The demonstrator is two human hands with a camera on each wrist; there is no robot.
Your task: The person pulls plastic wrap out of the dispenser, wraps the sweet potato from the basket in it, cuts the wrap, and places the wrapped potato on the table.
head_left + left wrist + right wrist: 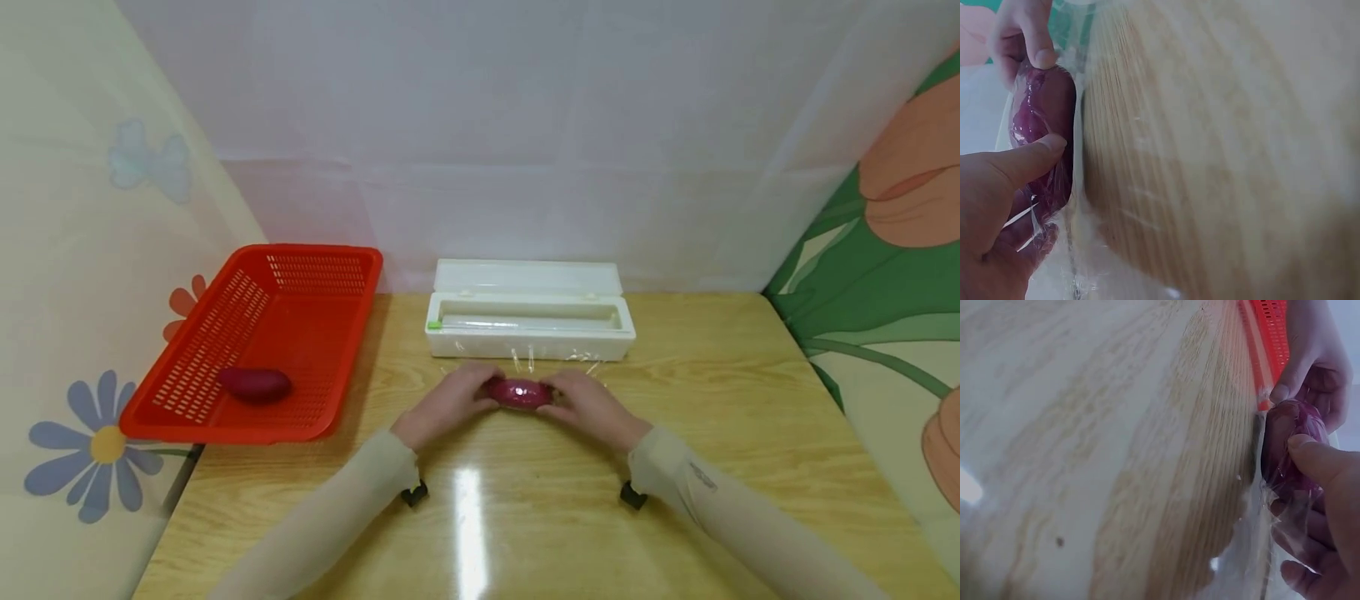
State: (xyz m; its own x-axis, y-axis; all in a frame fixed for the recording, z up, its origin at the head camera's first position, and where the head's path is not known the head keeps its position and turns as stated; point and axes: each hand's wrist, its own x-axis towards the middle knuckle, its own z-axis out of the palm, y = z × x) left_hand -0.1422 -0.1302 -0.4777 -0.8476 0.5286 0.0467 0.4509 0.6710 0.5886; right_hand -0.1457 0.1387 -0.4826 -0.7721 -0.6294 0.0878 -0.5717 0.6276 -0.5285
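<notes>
Clear plastic wrap covers a purple sweet potato (pixel 519 393) in front of the white box. My left hand (pixel 455 403) grips its left end, the thumb lying on the wrapped skin. At the other end my right hand (pixel 590 406) holds it between thumb and fingers. In the left wrist view the film is drawn tight and creased over the sweet potato (pixel 1044 103), with loose film around its end. Film also bunches beneath the fingers in the right wrist view, by the sweet potato (pixel 1282 440).
An open white cling film box (pixel 531 346) with a raised lid stands behind the hands, a green piece at its left end. On the left is a red plastic basket (pixel 330 350) holding another purple sweet potato (pixel 255 384). Everything rests on a wooden table (pixel 720 400).
</notes>
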